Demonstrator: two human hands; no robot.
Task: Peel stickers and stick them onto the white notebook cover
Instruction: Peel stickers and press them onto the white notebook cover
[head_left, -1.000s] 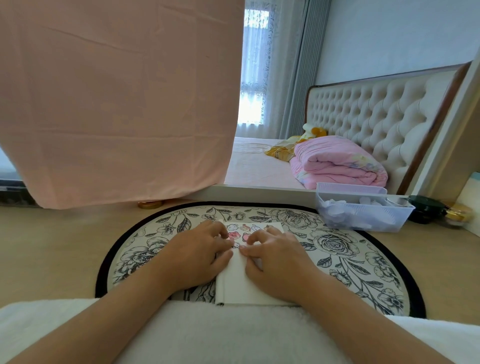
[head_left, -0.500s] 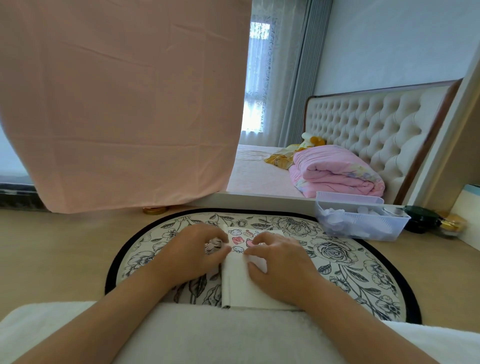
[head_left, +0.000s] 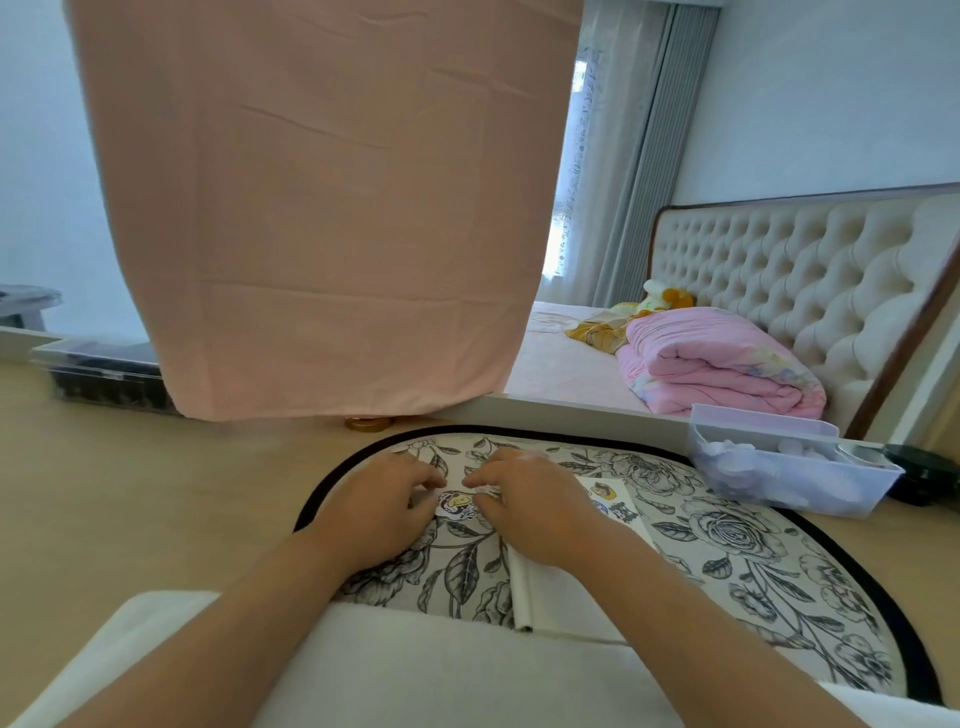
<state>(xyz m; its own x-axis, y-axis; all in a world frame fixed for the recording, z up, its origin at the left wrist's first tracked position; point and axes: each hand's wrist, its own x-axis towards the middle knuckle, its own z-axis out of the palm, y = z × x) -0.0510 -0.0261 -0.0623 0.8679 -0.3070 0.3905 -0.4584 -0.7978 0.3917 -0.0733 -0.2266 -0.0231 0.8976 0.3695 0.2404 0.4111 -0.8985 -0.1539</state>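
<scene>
The sticker (head_left: 457, 505), a small round cartoon with a dark rim, sits in the gap between the two hands, low over the floral mat (head_left: 727, 551) and just left of the white notebook (head_left: 556, 592); whether it touches the mat or is held clear of it cannot be told. The left hand (head_left: 376, 506) has its fingers curled inward, thumb and forefinger closing on the sticker's left edge. The right hand (head_left: 532, 501) is curled the same way, its forefinger and thumb pinching a pale scrap (head_left: 485, 489) that meets the sticker's upper right edge; the tips of both hands nearly touch above the sticker.

The notebook lies closed on the mat, its spine to the left, its near end reaching the white cloth (head_left: 415, 675) over the lap; the right palm and wrist rest on its cover. A sticker sheet (head_left: 615, 503) with several cartoon figures lies just right of the right hand, seemingly on the notebook's far corner.

Beyond the mat stands a clear plastic bin (head_left: 779, 467) of white items; a pink cloth (head_left: 322, 208) hangs at the upper left; a folded pink quilt (head_left: 727, 374) lies on the bed by the tufted headboard (head_left: 779, 270); a gold lid (head_left: 369, 423) sits on the wooden floor (head_left: 130, 493).
</scene>
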